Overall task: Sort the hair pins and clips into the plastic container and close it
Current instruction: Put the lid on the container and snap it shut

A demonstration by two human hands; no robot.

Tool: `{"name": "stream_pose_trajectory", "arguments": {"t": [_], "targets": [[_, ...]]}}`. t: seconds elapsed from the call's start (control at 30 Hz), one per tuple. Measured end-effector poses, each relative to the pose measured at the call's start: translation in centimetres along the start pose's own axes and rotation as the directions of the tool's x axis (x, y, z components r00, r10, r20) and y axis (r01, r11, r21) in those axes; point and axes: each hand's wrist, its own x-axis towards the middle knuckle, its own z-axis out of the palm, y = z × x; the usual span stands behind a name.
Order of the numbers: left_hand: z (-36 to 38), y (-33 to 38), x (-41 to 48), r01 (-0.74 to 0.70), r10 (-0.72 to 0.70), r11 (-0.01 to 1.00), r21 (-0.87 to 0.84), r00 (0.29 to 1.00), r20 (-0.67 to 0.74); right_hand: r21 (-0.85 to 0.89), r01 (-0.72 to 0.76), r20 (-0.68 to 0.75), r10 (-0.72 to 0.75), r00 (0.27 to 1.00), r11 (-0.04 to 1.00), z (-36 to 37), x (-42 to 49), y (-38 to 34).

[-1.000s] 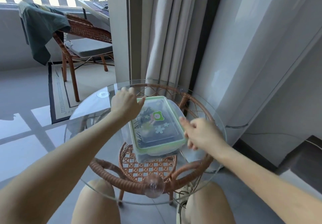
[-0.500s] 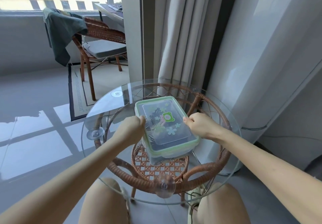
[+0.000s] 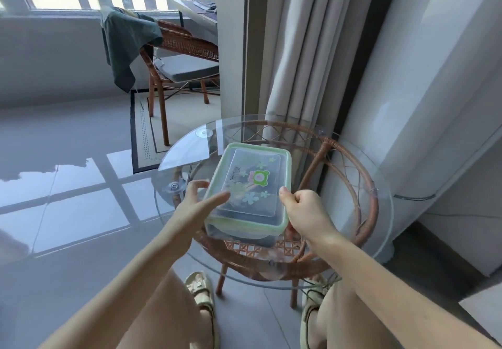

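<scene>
Holding the lidded plastic container (image 3: 251, 185) at the middle of the round glass surface (image 3: 353, 164).
Clasping its left rim with the left hand (image 3: 195, 204), thumb laid on the lid, fingers curled alongside; pinching the near right rim with the right hand (image 3: 301, 210), fingers curled tight.

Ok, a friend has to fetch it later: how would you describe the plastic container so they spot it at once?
Find the round glass table beside the pale curtain. Over its near side, the left hand and right hand grip a clear rectangular plastic container. Nothing else there has its pale green lid rim and flower stickers.
</scene>
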Motion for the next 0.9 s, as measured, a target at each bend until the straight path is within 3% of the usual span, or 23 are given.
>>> {"name": "stream_pose_trajectory", "arguments": {"t": [0.13,0.27,0.37,0.43,0.5,0.57,0.7,0.77,0.9], "targets": [[-3.7,-2.9,-4.2,-0.015,-0.039,0.966,-0.258,0.979,-0.202,0.109,0.045,0.034,-0.049,0.998,0.993,4.9,-2.2,-2.6],[-6.8,-4.3,-6.7,-0.108,-0.049,0.857,-0.503,0.956,-0.288,0.245,-0.005,0.117,-0.024,0.993,0.969,11.3,-4.2,-5.2],[-9.4,-5.0,-6.8,-0.209,-0.089,0.817,-0.538,0.876,-0.475,0.325,-0.105,0.283,0.009,0.959,0.940,14.6,-4.9,-6.8],[-12.2,-5.9,-6.0,-0.222,-0.133,0.789,-0.574,0.849,-0.512,0.321,-0.082,0.375,-0.047,0.926,0.944,15.0,-4.7,-7.3],[-15.2,-7.0,-4.9,-0.222,-0.148,0.773,-0.594,0.847,-0.510,0.153,0.135,0.281,-0.174,0.944,0.979,14.1,-3.6,-6.7],[-18.1,-8.0,-3.6,-0.230,-0.149,0.778,-0.585,0.837,-0.527,-0.037,0.261,0.115,-0.256,0.960,0.965,11.6,-1.6,-5.4],[-22.5,-9.4,0.1,-0.177,-0.183,0.800,-0.573,0.838,-0.514,-0.472,0.222,-0.100,-0.302,0.948,0.853,5.1,4.4,0.0],[-23.4,-10.1,2.3,-0.127,-0.210,0.817,-0.562,0.843,-0.496,-0.629,0.192,-0.016,-0.259,0.966,0.753,3.0,7.4,3.0],[-22.3,-11.9,6.8,0.025,-0.295,0.853,-0.521,0.847,-0.443,-0.650,0.304,0.184,-0.245,0.952,0.696,0.7,11.2,5.8]]}}
